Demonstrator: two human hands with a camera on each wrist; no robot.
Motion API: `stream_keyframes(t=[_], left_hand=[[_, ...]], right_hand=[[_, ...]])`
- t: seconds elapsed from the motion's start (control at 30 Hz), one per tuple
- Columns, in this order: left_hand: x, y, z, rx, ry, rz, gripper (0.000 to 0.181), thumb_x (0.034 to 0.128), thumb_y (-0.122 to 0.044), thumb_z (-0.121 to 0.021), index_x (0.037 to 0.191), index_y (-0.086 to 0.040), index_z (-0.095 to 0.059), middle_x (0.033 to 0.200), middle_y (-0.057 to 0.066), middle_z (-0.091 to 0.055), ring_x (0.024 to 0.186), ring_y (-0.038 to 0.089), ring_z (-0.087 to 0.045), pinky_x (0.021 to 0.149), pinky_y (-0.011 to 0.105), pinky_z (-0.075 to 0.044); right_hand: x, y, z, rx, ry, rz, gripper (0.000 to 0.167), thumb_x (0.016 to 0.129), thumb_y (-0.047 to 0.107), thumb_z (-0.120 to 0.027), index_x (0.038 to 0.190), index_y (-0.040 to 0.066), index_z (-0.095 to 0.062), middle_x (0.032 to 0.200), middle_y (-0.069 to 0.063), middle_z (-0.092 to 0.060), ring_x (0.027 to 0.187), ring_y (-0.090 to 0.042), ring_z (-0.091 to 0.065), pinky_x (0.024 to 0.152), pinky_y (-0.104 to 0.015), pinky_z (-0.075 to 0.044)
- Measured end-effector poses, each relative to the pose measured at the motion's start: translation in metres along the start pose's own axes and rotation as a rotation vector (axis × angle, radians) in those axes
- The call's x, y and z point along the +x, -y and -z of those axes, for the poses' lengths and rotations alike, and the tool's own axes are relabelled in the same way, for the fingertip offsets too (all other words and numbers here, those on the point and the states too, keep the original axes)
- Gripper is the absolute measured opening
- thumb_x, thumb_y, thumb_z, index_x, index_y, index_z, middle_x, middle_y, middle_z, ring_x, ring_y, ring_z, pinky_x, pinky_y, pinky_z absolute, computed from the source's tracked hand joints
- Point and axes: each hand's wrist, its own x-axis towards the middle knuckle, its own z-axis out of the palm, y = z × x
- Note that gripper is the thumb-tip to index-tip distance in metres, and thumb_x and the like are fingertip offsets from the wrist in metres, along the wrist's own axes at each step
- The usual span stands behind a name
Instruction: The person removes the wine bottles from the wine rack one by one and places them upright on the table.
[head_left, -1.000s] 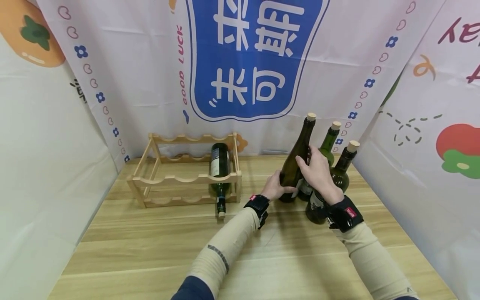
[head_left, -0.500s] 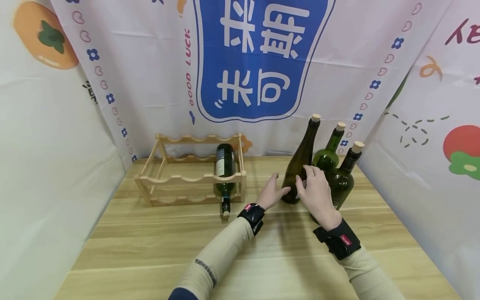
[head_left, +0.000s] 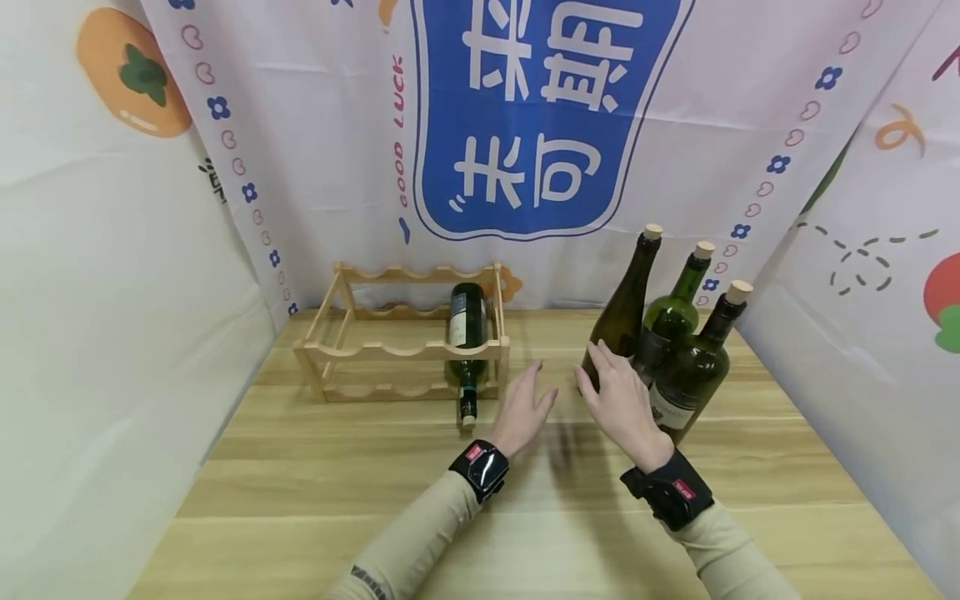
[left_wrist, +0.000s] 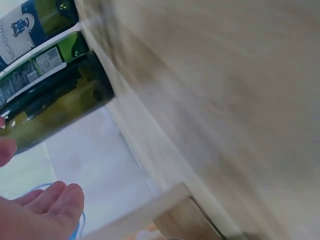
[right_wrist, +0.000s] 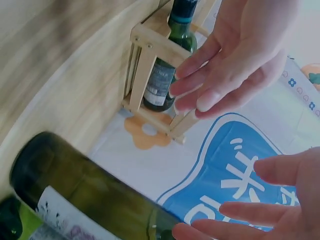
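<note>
My left hand point(head_left: 521, 414), fingers extended, is in mid-air between the wooden wine rack point(head_left: 397, 352) and the standing bottles. It touches nothing. Just in front of a tall brown-green wine bottle point(head_left: 628, 300) is my right hand point(head_left: 621, 407), its fingers spread. In the right wrist view those fingers point(right_wrist: 250, 212) overlap the bottle's upper part; I cannot tell whether they touch it. To its right stand a green wine bottle point(head_left: 671, 317) and a dark wine bottle point(head_left: 693, 367) with a white label, all corked. One wine bottle point(head_left: 468, 321) lies in the rack's right-hand slot, neck toward me.
The rack stands on a wood-grain table point(head_left: 375, 492) near the back. A printed white cloth point(head_left: 322, 150) with a blue sign hangs behind it, and white cloth also covers the left and right sides.
Both hands have let go of the tall bottle, which stays upright beside the other two. The left hand has drawn back toward the rack and me; the right has lowered. The head view has shifted.
</note>
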Motion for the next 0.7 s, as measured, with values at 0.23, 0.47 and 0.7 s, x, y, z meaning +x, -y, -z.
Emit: stream_keyframes(t=[0.23, 0.47, 0.7], left_hand=[[-0.013, 0.013, 0.018, 0.096, -0.09, 0.019, 0.05, 0.0922, -0.021, -0.064, 0.134, 0.002, -0.049, 0.132, 0.019, -0.057, 0.123, 0.032, -0.053, 0.104, 0.044, -0.047], [-0.021, 0.027, 0.034, 0.168, -0.203, 0.023, 0.041, 0.0899, -0.017, -0.066, 0.125, 0.003, -0.055, 0.115, 0.017, -0.062, 0.106, 0.028, -0.055, 0.088, 0.038, -0.052], [-0.027, 0.04, 0.045, 0.209, -0.297, 0.056, 0.035, 0.0863, -0.011, -0.069, 0.116, 0.005, -0.059, 0.112, 0.019, -0.059, 0.104, 0.03, -0.05, 0.089, 0.041, -0.047]], right_hand=[[0.006, 0.011, -0.009, 0.013, 0.051, -0.013, 0.056, 0.099, 0.034, -0.054, 0.139, -0.004, -0.046, 0.143, -0.03, -0.045, 0.126, -0.045, -0.049, 0.096, -0.059, -0.048], [0.013, 0.025, -0.022, 0.035, 0.099, -0.011, 0.059, 0.1, 0.038, -0.05, 0.143, -0.002, -0.043, 0.146, -0.028, -0.041, 0.13, -0.044, -0.046, 0.104, -0.058, -0.042], [0.017, 0.04, -0.035, 0.075, 0.111, 0.013, 0.059, 0.1, 0.037, -0.05, 0.143, -0.003, -0.042, 0.149, -0.029, -0.036, 0.134, -0.044, -0.041, 0.108, -0.058, -0.038]])
